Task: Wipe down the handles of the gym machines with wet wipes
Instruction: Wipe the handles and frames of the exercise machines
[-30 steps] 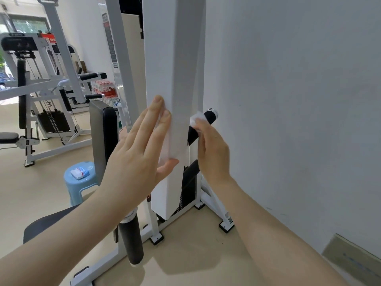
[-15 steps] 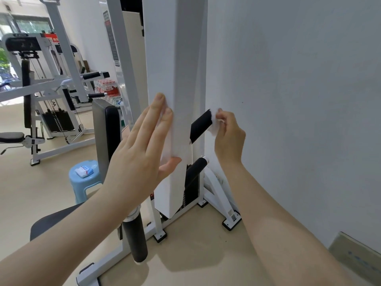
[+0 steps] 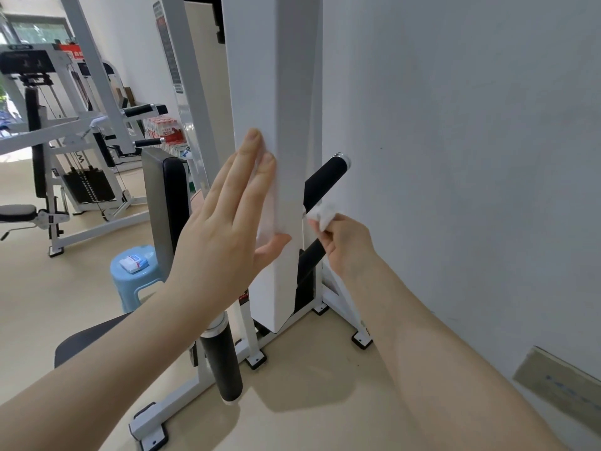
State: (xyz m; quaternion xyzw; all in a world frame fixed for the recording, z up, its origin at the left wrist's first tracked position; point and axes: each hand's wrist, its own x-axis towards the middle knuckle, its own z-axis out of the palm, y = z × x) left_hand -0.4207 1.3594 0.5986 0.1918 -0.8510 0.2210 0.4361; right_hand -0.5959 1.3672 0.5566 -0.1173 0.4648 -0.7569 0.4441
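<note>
A: What is the right hand [image 3: 344,245] doing?

B: Its fingers are curled tight around a crumpled white wet wipe [image 3: 323,216], pinching it against the lower end of the black foam-covered machine handle [image 3: 323,182]. That handle slants up to the right, ending in a silver cap close to the pale grey wall [image 3: 471,157].

A: And the left hand [image 3: 227,232]?

B: Flat and open, fingers straight and together, pressing a second thin white wipe [image 3: 271,219] against the near face of the tall white metal column [image 3: 270,125]. The thumb lies under the wipe's lower edge.

A: What gets in the way?

B: The column stands between the two hands and hides the handle's lower stretch. A second black grip [image 3: 310,258] shows just below the right hand, mostly behind the column. The wall is just to the right, so the right hand works in a narrow gap.

A: Farther out?

B: Left of the column, an upright black padded backrest [image 3: 172,203]; below the left forearm, a black foam roller [image 3: 222,362] on the white frame, and a dark seat pad [image 3: 84,343] at near left. A light blue plastic stool [image 3: 136,278] carries a small white-and-blue packet [image 3: 134,263]. Far left stands another white weight machine [image 3: 65,141] with a black weight stack. The beige floor [image 3: 309,402] runs beneath it all.
</note>
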